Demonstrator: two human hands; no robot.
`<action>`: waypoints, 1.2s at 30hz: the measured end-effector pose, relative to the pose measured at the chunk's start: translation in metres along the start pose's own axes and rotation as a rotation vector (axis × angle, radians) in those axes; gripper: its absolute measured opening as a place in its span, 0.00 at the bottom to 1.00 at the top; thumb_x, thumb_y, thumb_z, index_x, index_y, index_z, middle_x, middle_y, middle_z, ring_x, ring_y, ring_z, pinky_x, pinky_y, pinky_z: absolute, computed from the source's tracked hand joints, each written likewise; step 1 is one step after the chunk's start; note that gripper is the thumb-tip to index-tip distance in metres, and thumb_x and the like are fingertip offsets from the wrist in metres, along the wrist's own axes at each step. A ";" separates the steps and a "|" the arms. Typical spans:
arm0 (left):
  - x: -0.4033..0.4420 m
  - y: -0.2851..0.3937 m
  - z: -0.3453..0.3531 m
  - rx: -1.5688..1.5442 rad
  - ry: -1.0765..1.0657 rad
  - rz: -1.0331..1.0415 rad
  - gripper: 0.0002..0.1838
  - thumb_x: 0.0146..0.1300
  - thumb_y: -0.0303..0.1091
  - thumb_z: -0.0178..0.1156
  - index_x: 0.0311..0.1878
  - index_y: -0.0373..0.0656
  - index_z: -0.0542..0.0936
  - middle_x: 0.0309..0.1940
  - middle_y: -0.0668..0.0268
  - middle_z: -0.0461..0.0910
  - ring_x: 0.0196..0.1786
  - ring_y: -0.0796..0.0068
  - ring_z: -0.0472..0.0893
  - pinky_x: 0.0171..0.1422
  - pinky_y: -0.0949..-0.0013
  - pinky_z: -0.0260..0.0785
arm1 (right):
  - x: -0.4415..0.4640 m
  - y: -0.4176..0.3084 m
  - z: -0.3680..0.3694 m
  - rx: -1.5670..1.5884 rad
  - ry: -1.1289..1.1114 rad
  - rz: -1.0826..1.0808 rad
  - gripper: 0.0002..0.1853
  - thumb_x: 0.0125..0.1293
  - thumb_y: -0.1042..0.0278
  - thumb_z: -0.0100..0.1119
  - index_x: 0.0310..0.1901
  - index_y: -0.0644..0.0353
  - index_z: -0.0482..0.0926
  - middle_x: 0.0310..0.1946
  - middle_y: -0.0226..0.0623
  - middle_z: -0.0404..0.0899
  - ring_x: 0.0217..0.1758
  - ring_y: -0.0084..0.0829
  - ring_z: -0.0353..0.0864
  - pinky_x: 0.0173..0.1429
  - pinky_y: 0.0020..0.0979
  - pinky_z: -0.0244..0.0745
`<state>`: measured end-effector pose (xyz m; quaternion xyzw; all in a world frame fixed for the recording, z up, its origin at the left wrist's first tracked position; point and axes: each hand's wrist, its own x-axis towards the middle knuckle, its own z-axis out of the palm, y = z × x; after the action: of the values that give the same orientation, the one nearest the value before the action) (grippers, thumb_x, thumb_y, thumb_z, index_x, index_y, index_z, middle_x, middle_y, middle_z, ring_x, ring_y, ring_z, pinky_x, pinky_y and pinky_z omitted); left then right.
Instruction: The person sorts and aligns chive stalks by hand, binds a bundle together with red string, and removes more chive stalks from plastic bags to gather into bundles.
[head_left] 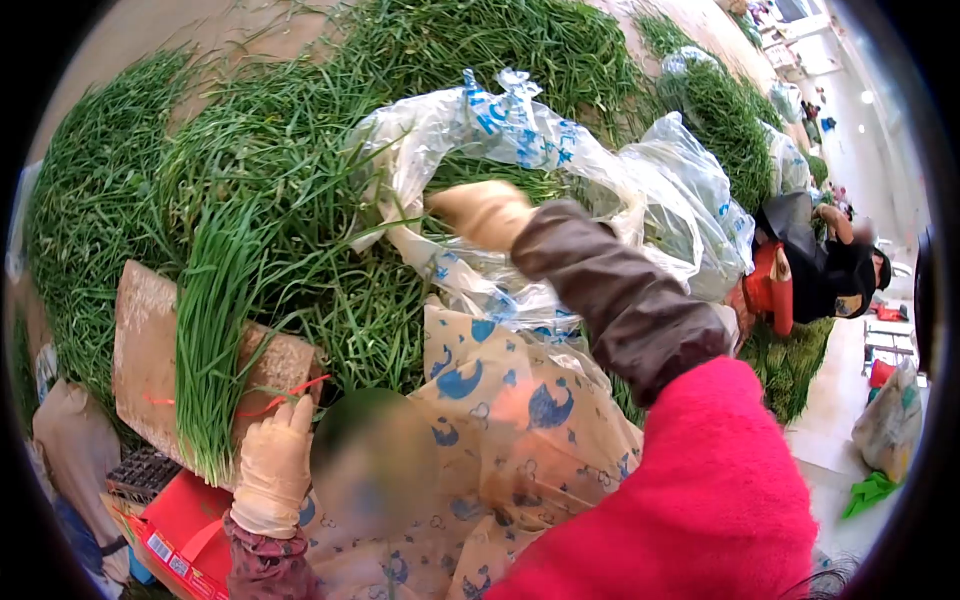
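My left hand (272, 472), in a pale glove, is at the lower left beside a worn board (142, 340). Its fingers are closed at the red tie strip (310, 384), which runs under a bundle of long green leafy stalks (215, 330) laid across the board. My right hand (485, 214), gloved too and smeared by motion, reaches over the mouth of a clear plastic bag (410, 160) with blue print. Green stalks (500, 178) show inside the bag. Whether the right fingers grip anything cannot be made out.
Loose green stalks (300, 150) are heaped around the board and bag. A patterned apron (520, 400) covers my lap. A red box (185, 535) and a black crate (143, 472) stand at lower left. Another person (830, 270) sits at the right near more greens (790, 365).
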<state>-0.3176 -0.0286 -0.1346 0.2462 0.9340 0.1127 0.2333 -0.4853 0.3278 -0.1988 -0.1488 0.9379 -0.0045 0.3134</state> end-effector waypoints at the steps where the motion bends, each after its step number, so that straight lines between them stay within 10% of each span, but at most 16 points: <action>1: 0.019 0.006 0.002 0.008 0.030 0.058 0.24 0.55 0.26 0.59 0.58 0.42 0.72 0.40 0.56 0.77 0.39 0.51 0.78 0.43 0.54 0.70 | -0.008 0.042 0.011 0.080 0.008 0.129 0.17 0.67 0.69 0.49 0.57 0.51 0.77 0.45 0.42 0.83 0.45 0.42 0.84 0.48 0.38 0.79; 6: 0.157 0.063 0.019 -0.052 0.191 0.361 0.23 0.53 0.23 0.60 0.55 0.39 0.71 0.39 0.57 0.76 0.42 0.56 0.77 0.47 0.59 0.69 | -0.020 0.190 0.084 0.803 0.174 0.480 0.13 0.67 0.71 0.50 0.50 0.55 0.81 0.39 0.34 0.85 0.41 0.25 0.82 0.46 0.25 0.75; 10: 0.276 0.124 0.058 -0.191 0.124 0.492 0.30 0.52 0.28 0.65 0.61 0.38 0.70 0.57 0.53 0.74 0.61 0.52 0.72 0.66 0.57 0.64 | -0.010 0.205 0.101 1.059 0.076 0.587 0.14 0.67 0.76 0.49 0.51 0.57 0.81 0.40 0.33 0.85 0.43 0.22 0.81 0.47 0.23 0.74; 12: 0.318 0.141 0.104 -0.093 0.055 0.442 0.39 0.57 0.41 0.66 0.70 0.41 0.62 0.67 0.52 0.66 0.72 0.54 0.62 0.74 0.50 0.53 | -0.004 0.215 0.133 0.674 0.052 0.323 0.21 0.62 0.82 0.49 0.55 0.55 0.79 0.52 0.38 0.82 0.52 0.29 0.81 0.56 0.26 0.73; 15: 0.338 0.156 0.141 -0.118 -0.144 0.348 0.47 0.55 0.52 0.66 0.72 0.42 0.56 0.69 0.53 0.62 0.74 0.52 0.59 0.73 0.46 0.52 | -0.008 0.178 0.132 0.119 -0.580 0.249 0.30 0.59 0.78 0.52 0.65 0.48 0.69 0.53 0.41 0.80 0.57 0.39 0.79 0.59 0.35 0.74; 18: 0.331 0.159 0.152 -0.031 -0.366 0.394 0.44 0.56 0.59 0.63 0.70 0.44 0.62 0.70 0.57 0.62 0.74 0.51 0.57 0.71 0.44 0.54 | -0.047 0.164 0.188 -0.103 -0.123 0.112 0.29 0.65 0.69 0.45 0.70 0.42 0.62 0.58 0.40 0.76 0.60 0.41 0.77 0.62 0.40 0.73; 26: 0.324 0.157 0.151 0.017 -0.439 0.430 0.37 0.59 0.62 0.58 0.67 0.51 0.69 0.69 0.64 0.64 0.73 0.50 0.57 0.70 0.41 0.53 | 0.000 0.243 0.145 0.402 -0.215 0.475 0.20 0.62 0.63 0.56 0.57 0.47 0.78 0.53 0.40 0.80 0.57 0.39 0.79 0.59 0.38 0.74; 30: 0.322 0.158 0.149 0.022 -0.457 0.424 0.37 0.59 0.63 0.57 0.66 0.51 0.70 0.69 0.64 0.65 0.73 0.50 0.58 0.70 0.41 0.53 | 0.028 0.274 0.166 0.123 -0.187 0.812 0.33 0.57 0.73 0.60 0.67 0.46 0.67 0.60 0.40 0.75 0.61 0.40 0.76 0.64 0.37 0.71; 35: 0.316 0.152 0.157 -0.032 -0.353 0.446 0.38 0.58 0.65 0.56 0.65 0.50 0.71 0.68 0.63 0.66 0.73 0.50 0.58 0.70 0.40 0.54 | 0.029 0.269 0.197 0.157 -0.132 0.709 0.59 0.46 0.68 0.71 0.75 0.51 0.39 0.77 0.40 0.42 0.76 0.44 0.53 0.71 0.37 0.64; 36: 0.316 0.152 0.158 -0.038 -0.365 0.444 0.38 0.58 0.65 0.56 0.65 0.50 0.71 0.68 0.63 0.66 0.73 0.50 0.58 0.70 0.40 0.54 | 0.031 0.266 0.207 0.128 -0.030 0.687 0.60 0.45 0.68 0.73 0.75 0.52 0.40 0.75 0.42 0.48 0.75 0.44 0.55 0.71 0.36 0.63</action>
<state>-0.4214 0.2779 -0.3425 0.4563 0.7975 0.1321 0.3719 -0.4602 0.5910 -0.4102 0.1956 0.9262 0.0447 0.3193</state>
